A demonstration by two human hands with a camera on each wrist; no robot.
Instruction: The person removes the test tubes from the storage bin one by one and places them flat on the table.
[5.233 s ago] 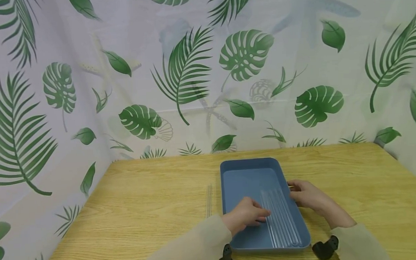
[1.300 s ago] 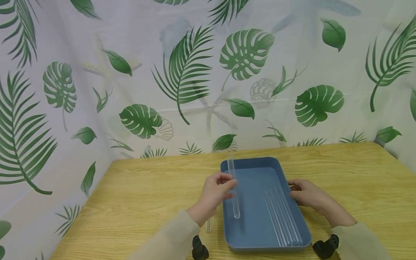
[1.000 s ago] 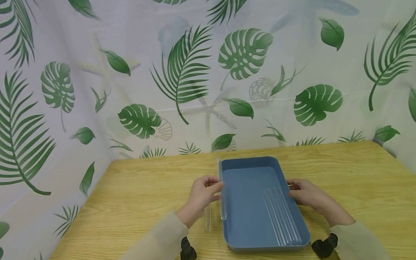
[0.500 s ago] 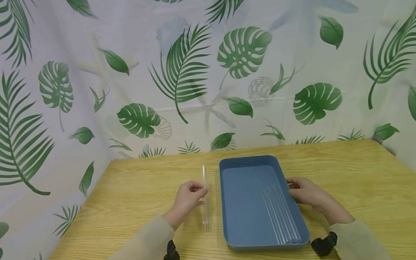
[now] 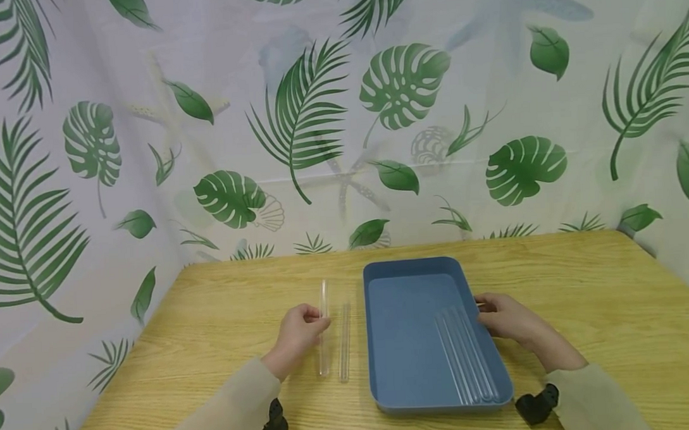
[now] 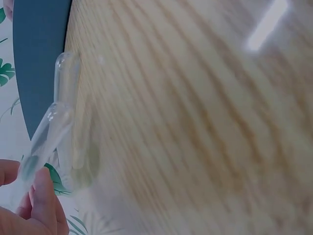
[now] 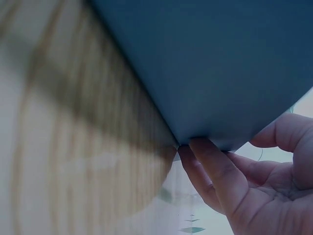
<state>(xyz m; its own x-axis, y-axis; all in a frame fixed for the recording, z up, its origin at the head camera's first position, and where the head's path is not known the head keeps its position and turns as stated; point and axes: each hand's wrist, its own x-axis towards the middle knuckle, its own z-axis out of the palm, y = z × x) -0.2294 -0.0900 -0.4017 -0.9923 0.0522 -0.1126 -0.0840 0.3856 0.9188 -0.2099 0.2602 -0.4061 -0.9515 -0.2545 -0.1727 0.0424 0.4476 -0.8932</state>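
My left hand (image 5: 296, 335) pinches a clear test tube (image 5: 324, 352) between thumb and fingers, left of the blue tray. The tube's rounded end (image 6: 58, 115) shows in the left wrist view. Just right of it, another clear test tube (image 5: 344, 345) lies on the table. Several more test tubes (image 5: 468, 356) lie side by side in the right part of the blue tray (image 5: 402, 333). At the tray's right side, my right hand (image 5: 510, 320) holds the wall. In the right wrist view its fingers (image 7: 220, 169) touch the outer wall, with the thumb at the rim.
The wooden table (image 5: 239, 307) reaches back to a leaf-patterned curtain (image 5: 318, 114), which also runs along both sides. Table surface shows on either side of the tray. A black wrist camera (image 5: 274, 423) sits on the left wrist, another wrist camera (image 5: 538, 405) on the right.
My left hand picked a test tube from the tray, carried it left over the rim, and now has it beside the tube on the table. The right hand stayed at the tray.
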